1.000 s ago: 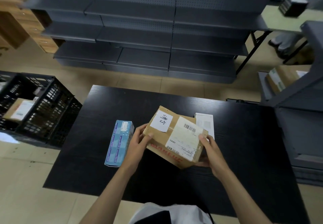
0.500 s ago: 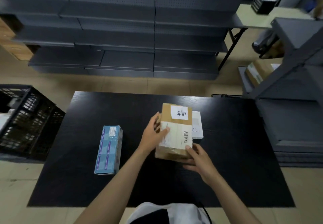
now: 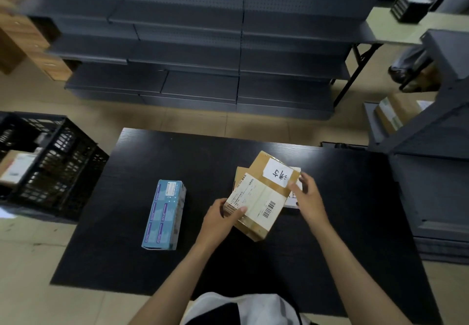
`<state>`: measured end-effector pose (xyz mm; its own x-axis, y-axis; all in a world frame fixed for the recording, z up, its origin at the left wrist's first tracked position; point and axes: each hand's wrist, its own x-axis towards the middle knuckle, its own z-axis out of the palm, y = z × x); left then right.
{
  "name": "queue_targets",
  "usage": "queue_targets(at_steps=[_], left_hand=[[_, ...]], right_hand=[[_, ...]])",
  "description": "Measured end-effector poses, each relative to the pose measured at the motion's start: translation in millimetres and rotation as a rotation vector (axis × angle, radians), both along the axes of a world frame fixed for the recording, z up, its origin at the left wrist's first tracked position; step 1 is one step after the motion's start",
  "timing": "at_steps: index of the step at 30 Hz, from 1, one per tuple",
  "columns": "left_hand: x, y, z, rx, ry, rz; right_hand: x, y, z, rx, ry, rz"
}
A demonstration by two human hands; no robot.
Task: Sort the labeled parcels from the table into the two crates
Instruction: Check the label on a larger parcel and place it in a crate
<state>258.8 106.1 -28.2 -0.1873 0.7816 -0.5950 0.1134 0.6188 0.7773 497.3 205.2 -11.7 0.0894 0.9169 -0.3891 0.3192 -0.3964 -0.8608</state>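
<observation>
Grey shelving (image 3: pixel 177 45) fills the back of the view, and its upper tiers are cut off by the top edge. A black table (image 3: pixel 342 223) stands in front of the person, with its near edge hidden behind the forearms. A black crate (image 3: pixel 63 172) sits on the floor to the left of the table. The frame edge cuts off its left part, and a labelled parcel (image 3: pixel 15 170) inside shows only through the open top. The cardboard box (image 3: pixel 261 197) is held tilted over the middle of the table, with a handwritten label (image 3: pixel 279 176) and a barcode label (image 3: pixel 256 199) facing up. The print on both is too small to read. A blue box (image 3: pixel 163 214) lies flat on the table, well to the left of it. A white parcel (image 3: pixel 292 201) lies behind the cardboard box and is mostly covered. The left hand (image 3: pixel 218 219) grips the near-left corner with the thumb on the barcode label and the fingers hidden beneath. The right hand (image 3: pixel 308 197) holds the far-right edge with the fingers curled over it.
</observation>
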Motion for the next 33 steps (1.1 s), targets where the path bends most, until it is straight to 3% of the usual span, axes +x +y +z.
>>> queue_targets(at_steps=[7, 15, 27, 33], left_hand=[[10, 5, 8, 0.079, 0.001, 0.150], [4, 7, 14, 0.249, 0.067, 0.208], [0, -11, 41, 0.415, -0.025, 0.206], [-7, -20, 51, 0.428, -0.043, 0.214]], right_hand=[[-3, 40, -5, 0.018, -0.092, 0.150], [21, -2, -1, 0.058, -0.100, 0.153], [26, -47, 21, 0.259, 0.112, 0.002], [21, -49, 24, 0.316, 0.126, 0.022]])
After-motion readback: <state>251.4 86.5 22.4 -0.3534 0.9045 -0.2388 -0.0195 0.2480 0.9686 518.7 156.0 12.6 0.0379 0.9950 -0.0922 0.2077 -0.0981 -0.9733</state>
